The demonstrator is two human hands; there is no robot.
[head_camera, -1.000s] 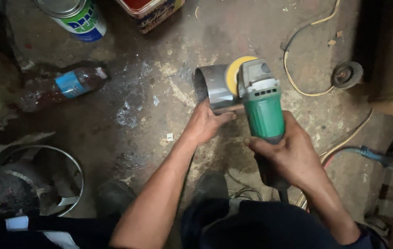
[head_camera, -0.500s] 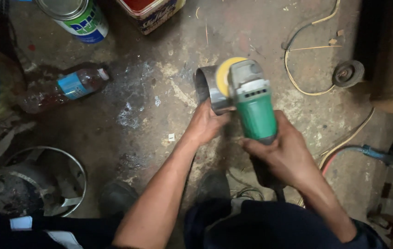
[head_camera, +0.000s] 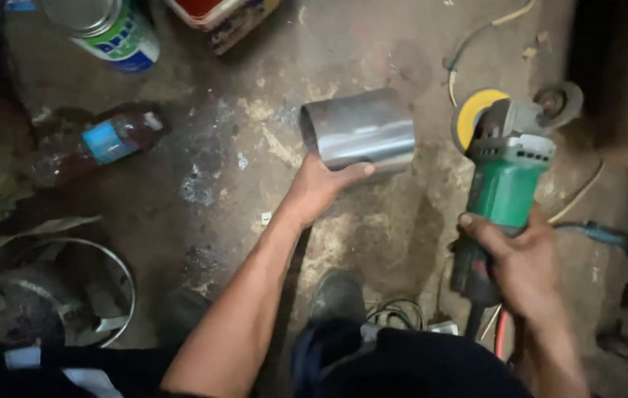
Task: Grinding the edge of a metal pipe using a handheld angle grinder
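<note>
Item: short metal pipe section (head_camera: 362, 131), bright steel, lying on its side on the concrete floor (head_camera: 203, 169), open end facing left. Surface shows a shiny, reflective band; whether grinding on it is finished cannot be told. No contact between disc and metal at this moment.

Left hand (head_camera: 321, 188): fingers curled around the pipe's near edge, thumb laid along the lower rim, steadying it on the floor.

Right hand (head_camera: 524, 265): fingers wrapped tight around the body of a green angle grinder (head_camera: 509, 173), yellow disc (head_camera: 468, 114) pointing away from the person, held to the right of the pipe and clear of it.

Progress, as judged: pipe is in hand and tool is ready; any further work on the pipe's rim or seam remains open.

Surroundings: stained, dusty floor with pale scuffs. Plastic bottle (head_camera: 107, 140) lying at left; paint tin (head_camera: 107, 29) at top left; round metal frame (head_camera: 56, 295) at lower left; loose cables (head_camera: 476, 37) at top right; blue hose fitting (head_camera: 601, 236) at right. Dim workshop light.
</note>
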